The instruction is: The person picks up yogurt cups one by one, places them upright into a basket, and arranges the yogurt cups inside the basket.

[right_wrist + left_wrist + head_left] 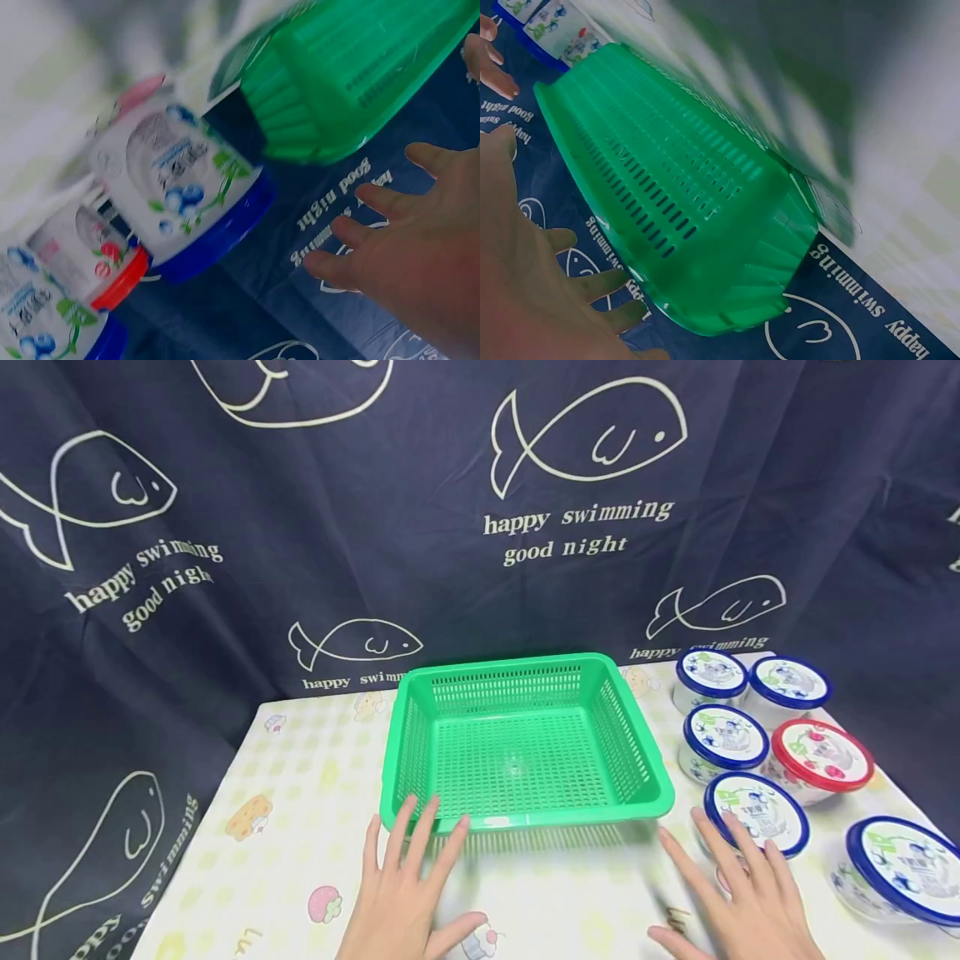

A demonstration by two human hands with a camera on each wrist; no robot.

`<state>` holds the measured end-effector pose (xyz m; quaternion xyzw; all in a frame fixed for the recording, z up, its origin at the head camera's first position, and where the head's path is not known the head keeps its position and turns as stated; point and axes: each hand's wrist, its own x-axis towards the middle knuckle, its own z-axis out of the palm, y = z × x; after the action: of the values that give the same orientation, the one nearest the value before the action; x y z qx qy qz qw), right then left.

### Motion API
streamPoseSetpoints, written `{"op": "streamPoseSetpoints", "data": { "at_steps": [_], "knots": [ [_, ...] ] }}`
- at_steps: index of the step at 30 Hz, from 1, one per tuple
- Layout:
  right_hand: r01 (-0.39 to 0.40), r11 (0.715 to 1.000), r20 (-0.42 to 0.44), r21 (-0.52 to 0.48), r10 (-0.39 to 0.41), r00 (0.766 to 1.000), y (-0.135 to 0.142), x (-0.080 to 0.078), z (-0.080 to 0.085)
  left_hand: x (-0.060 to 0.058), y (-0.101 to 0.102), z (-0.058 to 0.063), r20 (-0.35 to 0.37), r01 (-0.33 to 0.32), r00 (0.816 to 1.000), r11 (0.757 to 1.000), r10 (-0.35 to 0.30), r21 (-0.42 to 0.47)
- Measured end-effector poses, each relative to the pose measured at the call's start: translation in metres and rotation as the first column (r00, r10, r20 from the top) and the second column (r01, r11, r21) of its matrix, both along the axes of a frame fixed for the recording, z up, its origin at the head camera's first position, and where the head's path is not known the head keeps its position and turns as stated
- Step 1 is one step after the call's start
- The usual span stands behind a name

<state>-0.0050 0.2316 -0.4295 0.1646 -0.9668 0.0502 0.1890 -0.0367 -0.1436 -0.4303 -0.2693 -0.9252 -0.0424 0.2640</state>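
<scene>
Left hand [401,889], fingers spread, at the near rim of the basket [517,756] on the desk [281,827], contact unclear; right hand [750,897], also spread, gripping nothing, near the tubs [725,735]; apparently reaching, a grip called for next

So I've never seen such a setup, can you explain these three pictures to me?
No robot here, just a person's bare left hand and right hand. The wide picture comes from a camera on the head; the two tilted ones come from cameras on each wrist. On the patterned tablecloth sit a green basket and, to its right, five blue-lidded tubs and one red-lidded tub. Behind hangs a dark fish curtain. Neither hand grips anything: the left is by the basket's front rim, the right by the tubs, fingers spread.
</scene>
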Motion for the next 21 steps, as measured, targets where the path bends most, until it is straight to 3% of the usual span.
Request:
{"op": "streamPoseSetpoints", "data": {
  "at_steps": [13,21],
  "knots": [
    [0.113,0.993,0.055,-0.036,-0.111,0.992,0.028,-0.016,0.007,-0.02,-0.003,-0.004,-0.047,0.025,0.999,1.0,-0.025,0.012],
    [0.109,0.99,0.029,-0.086,-0.107,0.994,0.04,-0.027,0.002,-0.024,-0.005,-0.012,-0.026,0.0,1.0,1.0,0.0,0.001]
  ]
}}
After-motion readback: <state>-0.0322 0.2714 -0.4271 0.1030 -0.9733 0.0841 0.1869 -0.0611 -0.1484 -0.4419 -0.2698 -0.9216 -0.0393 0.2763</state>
